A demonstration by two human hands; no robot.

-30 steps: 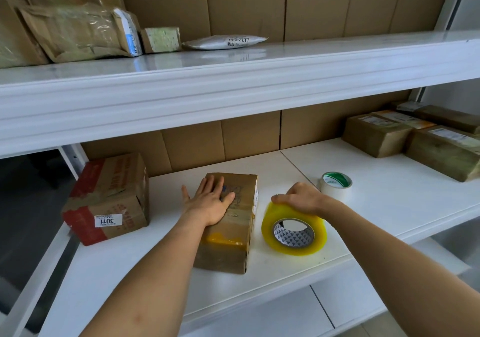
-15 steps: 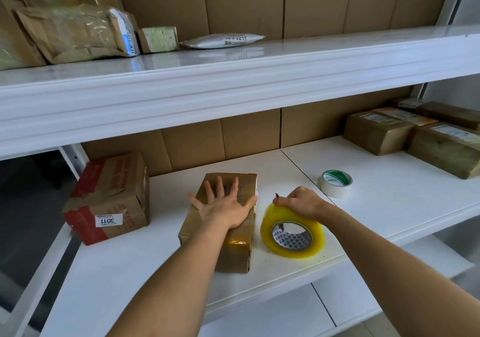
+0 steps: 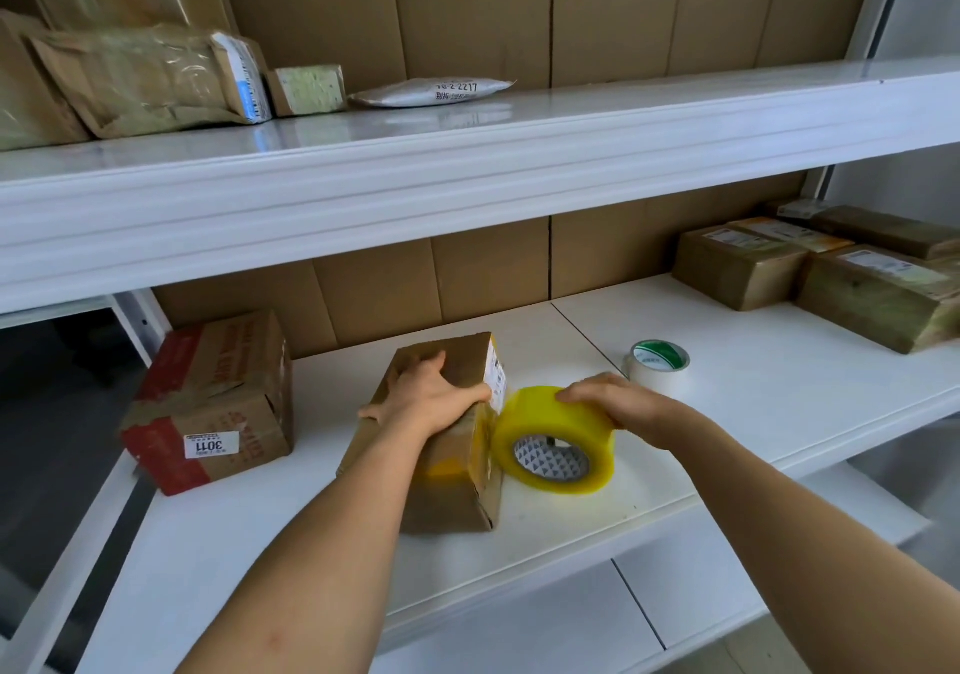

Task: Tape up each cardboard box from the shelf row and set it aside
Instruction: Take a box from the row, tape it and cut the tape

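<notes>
Middle shelf (image 3: 753, 387), white: I count one box (image 3: 447, 439) at centre front, a yellow tape roll (image 3: 556, 445) touching its right side, a small white roll (image 3: 658, 364) with a green core just behind that, a red-printed carton (image 3: 213, 403) at the left labelled 3011, and a cluster of taped parcels (image 3: 831, 278) at the far right. Upper shelf (image 3: 467, 154): padded mailers (image 3: 145, 76) at the left, a small pale packet (image 3: 309, 90), a white pouch (image 3: 434, 91) with printed digits.

Box: plain brown cardboard, oblong, lying with its long axis toward me. A white label sits on its far right edge. A band of yellow tape crosses the top and runs down the right side; more glossy tape shows along that side. Near corner slightly dented. What it holds I cannot tell.

My left hand (image 3: 431, 398) lies on the box top, fingers curled over the far left edge, thumb at the right edge, clamping it. My right hand (image 3: 613, 403) is closed over the top of the yellow roll, which stands on edge, core facing me.
</notes>
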